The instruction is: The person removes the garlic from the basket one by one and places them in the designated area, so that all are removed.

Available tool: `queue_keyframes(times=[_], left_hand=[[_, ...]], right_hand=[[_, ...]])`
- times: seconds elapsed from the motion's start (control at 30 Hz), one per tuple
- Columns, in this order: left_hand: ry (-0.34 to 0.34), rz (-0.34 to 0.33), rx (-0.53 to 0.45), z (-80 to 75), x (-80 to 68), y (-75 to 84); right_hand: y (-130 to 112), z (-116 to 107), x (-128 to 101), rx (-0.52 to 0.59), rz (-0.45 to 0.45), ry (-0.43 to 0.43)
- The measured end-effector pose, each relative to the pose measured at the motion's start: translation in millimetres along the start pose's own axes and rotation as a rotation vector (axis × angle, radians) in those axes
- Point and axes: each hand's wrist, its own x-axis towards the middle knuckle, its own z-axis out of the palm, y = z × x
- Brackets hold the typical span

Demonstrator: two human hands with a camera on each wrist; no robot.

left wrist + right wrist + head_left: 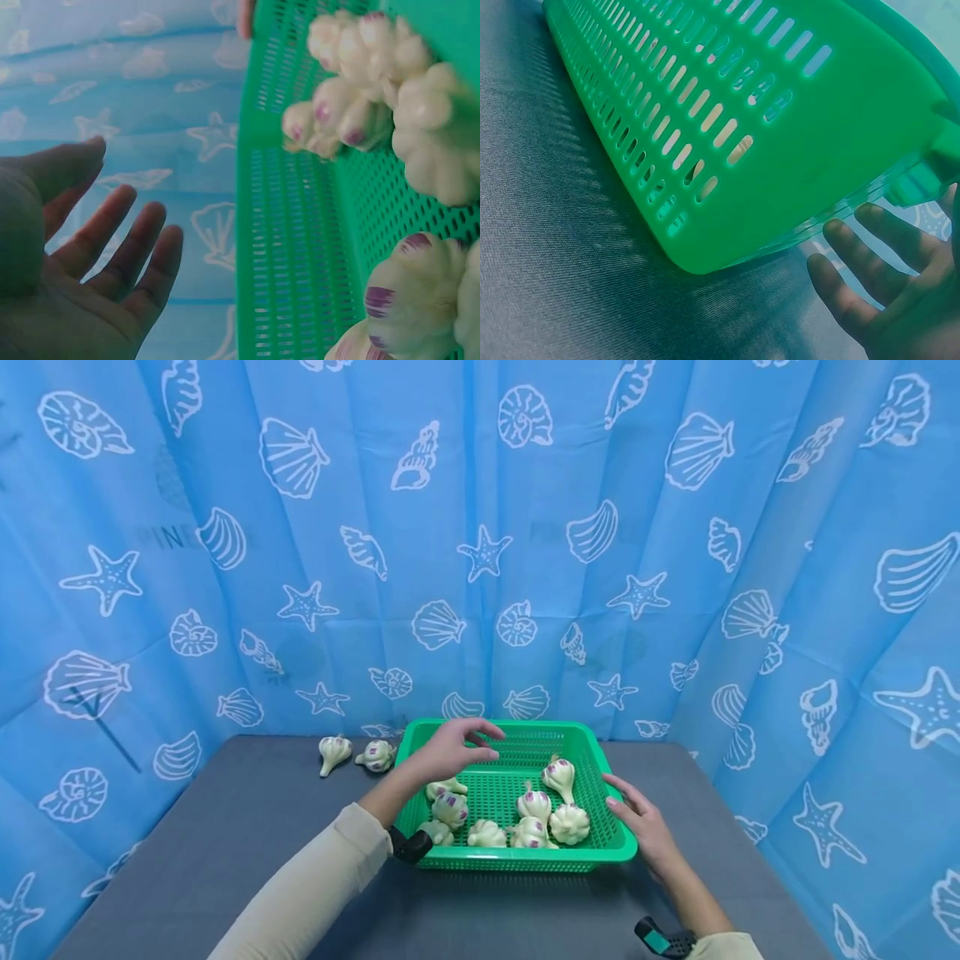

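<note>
The right hand [647, 831] lay spread at four o'clock on the green basket [525, 855], garlic bulbs [570, 823] sat inside, the left hand [453, 750] hovered spread and empty toward eleven, and a careless sweep might have rolled the loose bulbs [377, 756] at ten.

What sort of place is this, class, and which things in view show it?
Probably a curtained-off tabletop work area: a blue seashell-print curtain hangs behind and beside a grey table, on which stands a green basket holding garlic bulbs.
</note>
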Motion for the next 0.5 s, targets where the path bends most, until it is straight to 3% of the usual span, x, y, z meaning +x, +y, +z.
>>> queue_keyframes(times=[0.17, 0.3, 0.5], left_hand=[[-0.121, -0.028, 0.047, 11.3, 23.5, -4.7], [-0.177, -0.019, 0.119, 21.8, 38.9, -7.7], [-0.294, -0.034, 0.155, 39.2, 49.3, -14.5]], right_hand=[[1, 0, 0, 0.001, 0.006, 0.012], [0, -1, 1, -0.027, 0.005, 0.012], [1, 0, 2, -0.033, 0.013, 0.001]])
